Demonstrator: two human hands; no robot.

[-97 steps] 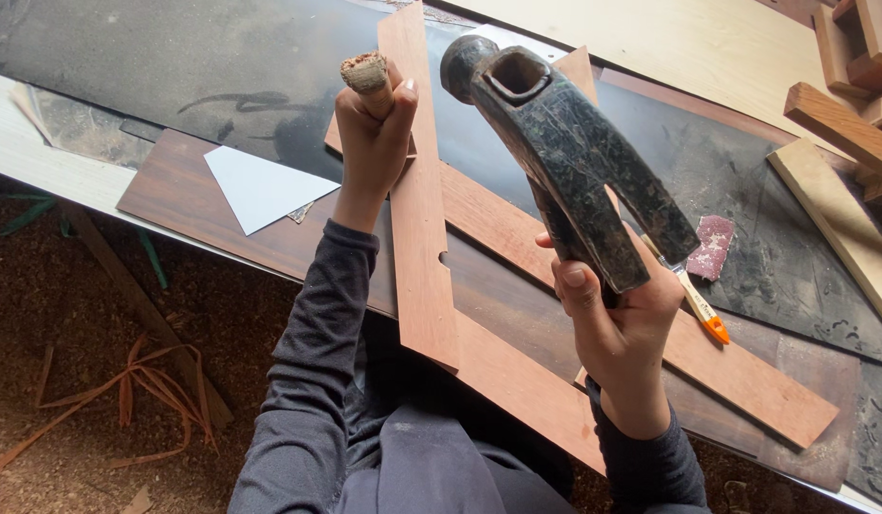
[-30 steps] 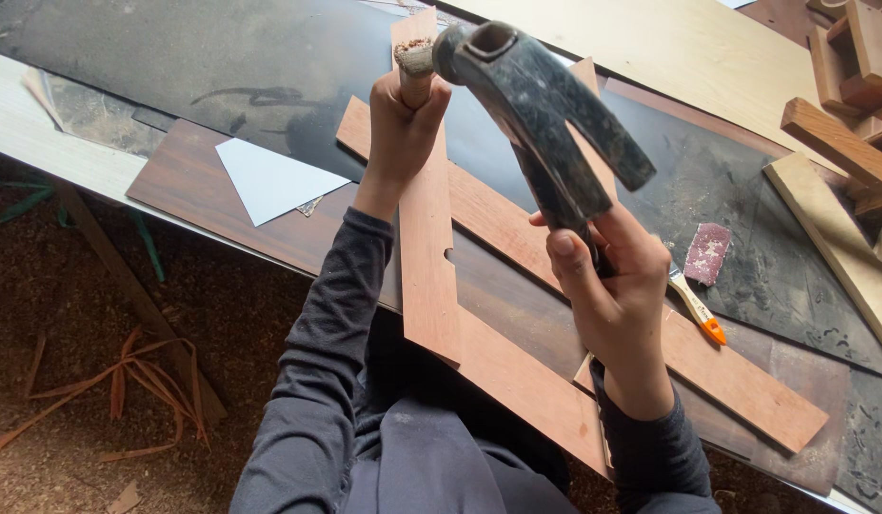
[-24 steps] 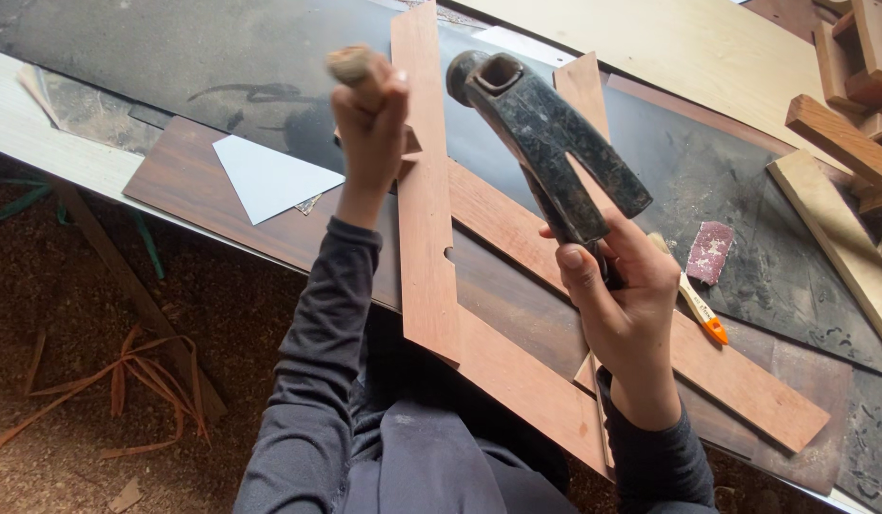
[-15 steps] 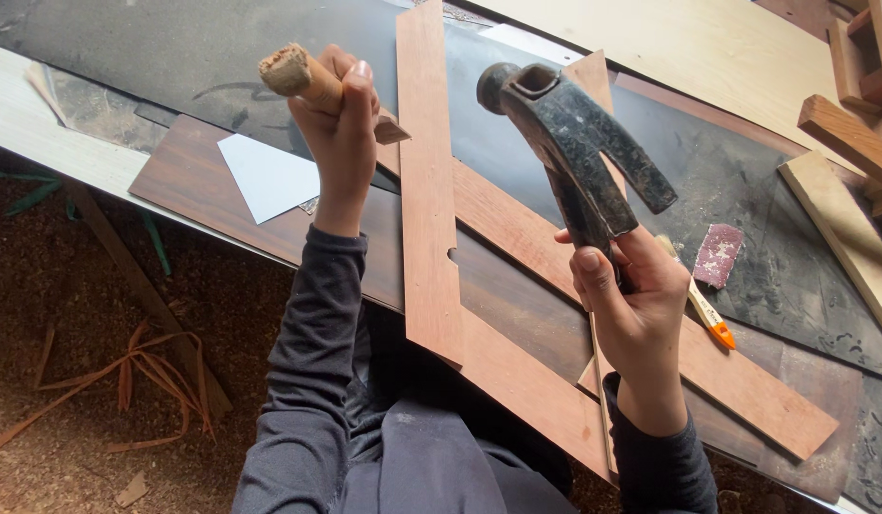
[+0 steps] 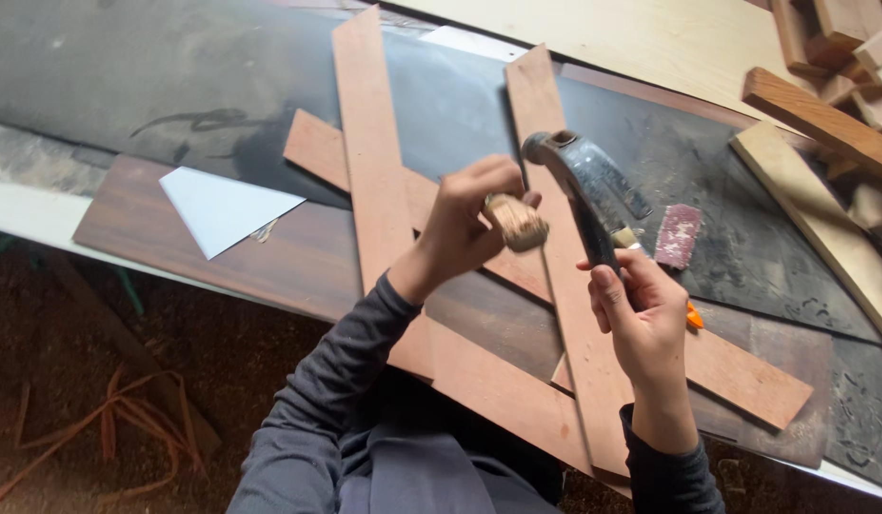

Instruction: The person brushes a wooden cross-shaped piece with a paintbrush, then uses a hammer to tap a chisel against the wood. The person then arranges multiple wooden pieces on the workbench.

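Above crossed reddish slats (image 5: 374, 181), left hand (image 5: 465, 224) clutches a blurred, seemingly wooden handle (image 5: 515, 221); right hand (image 5: 641, 309) grips a dark hammer (image 5: 588, 186).

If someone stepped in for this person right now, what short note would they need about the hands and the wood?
Left hand: closed around a short wooden-handled tool, held above the boards.
Right hand: grips a claw hammer by its handle, head raised and pointing away.
Three reddish wooden slats lie crossed on the dark bench; whether they are fastened cannot be told.
A white paper triangle lies to the left, a sanding block to the right, with pale timber offcuts beyond.
Neither tool touches the slats.
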